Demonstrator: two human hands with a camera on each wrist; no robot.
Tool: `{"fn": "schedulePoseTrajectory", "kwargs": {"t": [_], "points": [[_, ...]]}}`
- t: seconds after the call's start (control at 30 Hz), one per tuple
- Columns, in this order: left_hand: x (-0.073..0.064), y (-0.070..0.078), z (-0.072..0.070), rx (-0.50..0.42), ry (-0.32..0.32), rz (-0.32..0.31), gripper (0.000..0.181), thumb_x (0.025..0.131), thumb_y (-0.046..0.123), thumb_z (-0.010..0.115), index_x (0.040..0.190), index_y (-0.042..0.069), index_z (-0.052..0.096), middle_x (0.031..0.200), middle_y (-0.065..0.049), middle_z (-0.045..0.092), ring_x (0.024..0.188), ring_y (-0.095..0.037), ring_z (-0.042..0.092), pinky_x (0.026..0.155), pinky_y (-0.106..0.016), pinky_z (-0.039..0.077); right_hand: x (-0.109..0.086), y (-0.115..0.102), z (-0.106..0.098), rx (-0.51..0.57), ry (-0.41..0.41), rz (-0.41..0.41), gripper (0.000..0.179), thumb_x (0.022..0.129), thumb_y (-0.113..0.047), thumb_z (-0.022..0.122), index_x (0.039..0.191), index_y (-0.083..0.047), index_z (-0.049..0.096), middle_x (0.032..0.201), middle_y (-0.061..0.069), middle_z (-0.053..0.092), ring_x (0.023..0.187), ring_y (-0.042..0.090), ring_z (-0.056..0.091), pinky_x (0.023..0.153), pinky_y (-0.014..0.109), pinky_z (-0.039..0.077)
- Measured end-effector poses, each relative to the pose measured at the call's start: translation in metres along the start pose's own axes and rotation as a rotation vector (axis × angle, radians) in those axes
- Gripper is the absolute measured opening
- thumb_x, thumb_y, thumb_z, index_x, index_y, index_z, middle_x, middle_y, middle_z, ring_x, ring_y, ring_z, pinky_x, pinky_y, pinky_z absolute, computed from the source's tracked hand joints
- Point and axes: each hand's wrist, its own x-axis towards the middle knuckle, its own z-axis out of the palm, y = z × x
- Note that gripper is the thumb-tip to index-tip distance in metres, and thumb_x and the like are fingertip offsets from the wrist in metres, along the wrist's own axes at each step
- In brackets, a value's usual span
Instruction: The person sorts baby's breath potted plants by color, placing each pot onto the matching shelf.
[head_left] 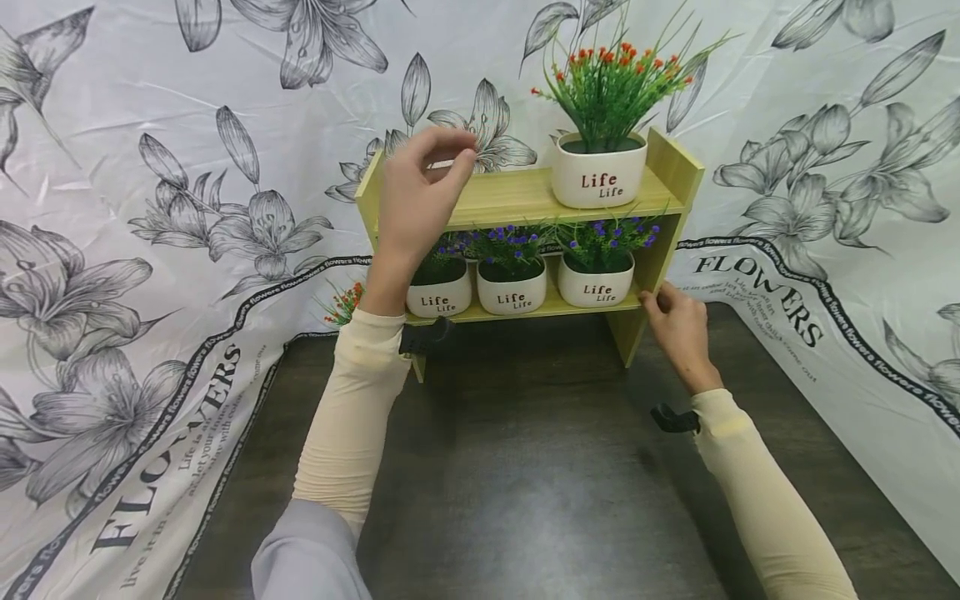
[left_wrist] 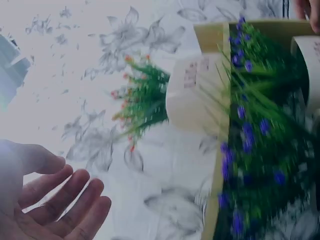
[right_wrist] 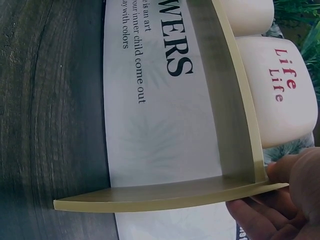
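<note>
A light wooden two-tier shelf point(head_left: 495, 196) stands at the back of the dark table. My right hand point(head_left: 678, 329) pinches its right side panel near the lower board, thumb inside and fingers outside in the right wrist view. My left hand point(head_left: 423, 196) is raised in front of the shelf's upper left part, fingers loosely bent and holding nothing. On the upper board, at the right, sits a white "Life" pot point(head_left: 600, 179) with red-orange flowers. The lower board bears three white pots with purple flowers: a left pot point(head_left: 440, 292), a middle pot point(head_left: 512, 287) and a right pot point(head_left: 596, 283).
Behind the left forearm, red-orange flowers point(head_left: 345, 304) show at the shelf's left, their base hidden. White cloth point(head_left: 247, 125) printed with grey lilies hangs behind and along both sides. The dark wood-grain tabletop point(head_left: 517, 467) stretches in front of the shelf.
</note>
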Motion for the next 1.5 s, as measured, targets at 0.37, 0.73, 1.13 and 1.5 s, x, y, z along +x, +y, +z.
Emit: {"fn": "schedulePoseTrajectory", "kwargs": {"t": [0.37, 0.73, 1.13, 1.5], "points": [[-0.037, -0.045, -0.064, 0.042, 0.100, -0.006, 0.019, 0.106, 0.010, 0.066, 0.115, 0.000, 0.079, 0.090, -0.001, 0.080, 0.090, -0.012, 0.074, 0.082, -0.023, 0.057, 0.000, -0.001, 0.000, -0.002, 0.001, 0.002, 0.026, 0.108, -0.021, 0.066, 0.118, 0.001, 0.076, 0.108, 0.027, 0.079, 0.096, 0.047, 0.078, 0.082, 0.064, 0.062], [-0.071, -0.090, -0.115, 0.084, 0.249, -0.113, 0.020, 0.105, 0.014, 0.068, 0.113, -0.001, 0.080, 0.079, 0.019, 0.076, 0.078, -0.004, 0.075, 0.083, -0.019, 0.062, -0.001, -0.002, 0.000, 0.004, 0.003, -0.005, 0.024, 0.108, -0.019, 0.066, 0.116, 0.001, 0.077, 0.108, 0.026, 0.079, 0.096, 0.046, 0.078, 0.081, 0.064, 0.062], [-0.123, -0.144, -0.152, 0.187, 0.301, -0.271, 0.020, 0.105, 0.015, 0.069, 0.115, 0.001, 0.080, 0.082, 0.015, 0.079, 0.075, 0.003, 0.072, 0.076, -0.013, 0.058, -0.001, 0.000, 0.001, 0.014, 0.015, -0.018, 0.024, 0.107, -0.018, 0.067, 0.117, 0.001, 0.077, 0.107, 0.026, 0.079, 0.094, 0.047, 0.078, 0.080, 0.065, 0.063], [-0.176, -0.235, -0.171, 0.290, 0.389, -0.369, 0.021, 0.105, 0.007, 0.063, 0.111, -0.007, 0.078, 0.091, -0.006, 0.081, 0.075, 0.007, 0.069, 0.069, -0.005, 0.053, -0.001, 0.000, 0.001, 0.003, 0.016, -0.015, 0.024, 0.107, -0.020, 0.068, 0.115, 0.001, 0.077, 0.105, 0.026, 0.080, 0.092, 0.046, 0.078, 0.078, 0.064, 0.061]]}}
